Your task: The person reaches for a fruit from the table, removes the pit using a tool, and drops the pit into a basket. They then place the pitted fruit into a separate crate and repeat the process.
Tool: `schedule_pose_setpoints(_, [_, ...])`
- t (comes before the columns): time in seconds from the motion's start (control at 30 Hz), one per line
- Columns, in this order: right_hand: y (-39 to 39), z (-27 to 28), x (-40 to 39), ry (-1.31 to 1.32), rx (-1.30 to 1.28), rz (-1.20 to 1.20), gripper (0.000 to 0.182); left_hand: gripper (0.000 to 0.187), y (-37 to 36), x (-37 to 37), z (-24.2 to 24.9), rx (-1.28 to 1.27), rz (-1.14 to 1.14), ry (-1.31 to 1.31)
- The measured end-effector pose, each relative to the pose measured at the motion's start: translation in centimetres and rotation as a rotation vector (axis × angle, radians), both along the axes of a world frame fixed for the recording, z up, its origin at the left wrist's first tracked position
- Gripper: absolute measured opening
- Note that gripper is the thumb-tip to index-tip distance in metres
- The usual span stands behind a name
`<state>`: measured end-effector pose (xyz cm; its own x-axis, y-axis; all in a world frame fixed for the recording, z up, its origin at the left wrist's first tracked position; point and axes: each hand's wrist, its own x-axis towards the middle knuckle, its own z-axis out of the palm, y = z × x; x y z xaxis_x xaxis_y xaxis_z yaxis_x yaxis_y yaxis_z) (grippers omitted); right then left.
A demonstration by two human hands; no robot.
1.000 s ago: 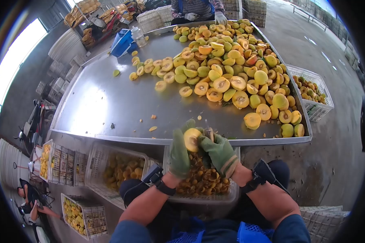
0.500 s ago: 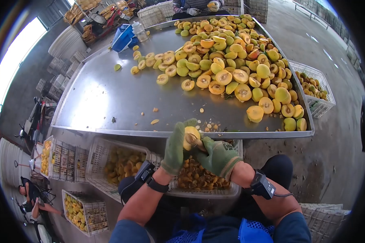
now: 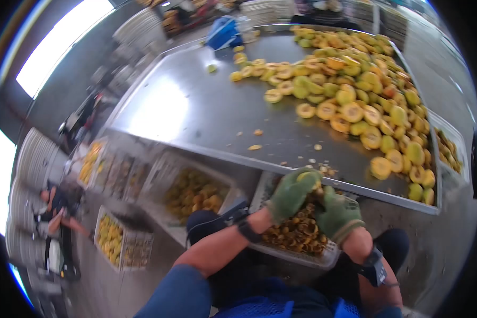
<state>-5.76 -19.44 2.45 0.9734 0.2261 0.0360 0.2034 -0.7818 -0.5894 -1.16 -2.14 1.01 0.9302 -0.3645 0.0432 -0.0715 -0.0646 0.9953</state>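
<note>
My left hand (image 3: 296, 195), in a green work glove, is closed around a halved yellow peach, mostly hidden by its fingers. Right beside it, my right hand (image 3: 338, 214), gloved the same way, has its fingers curled in against the fruit. Whatever sits inside those fingers is hidden and blurred. Both hands are just off the near edge of the metal table (image 3: 196, 119), above a white crate (image 3: 331, 258) of brown fruit scraps (image 3: 297, 233). On the table lies a big heap of peach halves (image 3: 350, 111), many with the cut face up.
To the left stand a crate of darker fruit pieces (image 3: 196, 193) and a crate of yellow fruit (image 3: 110, 238). A blue container (image 3: 223, 33) rests on the table's far left. A crate (image 3: 464, 169) adjoins the right edge. A seated person (image 3: 58, 212) is at far left.
My view has swung to the left, so the table and hands appear farther right. The peach half, plainly visible between my hands before, is now mostly covered by the gloves.
</note>
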Motion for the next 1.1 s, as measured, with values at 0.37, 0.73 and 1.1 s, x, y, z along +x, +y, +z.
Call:
schedule_pose_setpoints(0.37, [0.8,-0.5,-0.4,0.105,0.061,-0.018,0.022,0.027,-0.7,-0.5,-0.3,-0.103,0.099,0.082])
schedule_pose_setpoints(0.73, [0.1,0.4,-0.5,0.018,0.036,0.081,0.02,0.027,-0.5,-0.4,1.1,-0.003,0.056,-0.004])
schedule_pose_setpoints(1.1, [-1.0,0.4,-0.7,0.124,-0.029,0.078,0.02,0.023,-1.1,-0.1,1.4,0.232,0.028,-0.142])
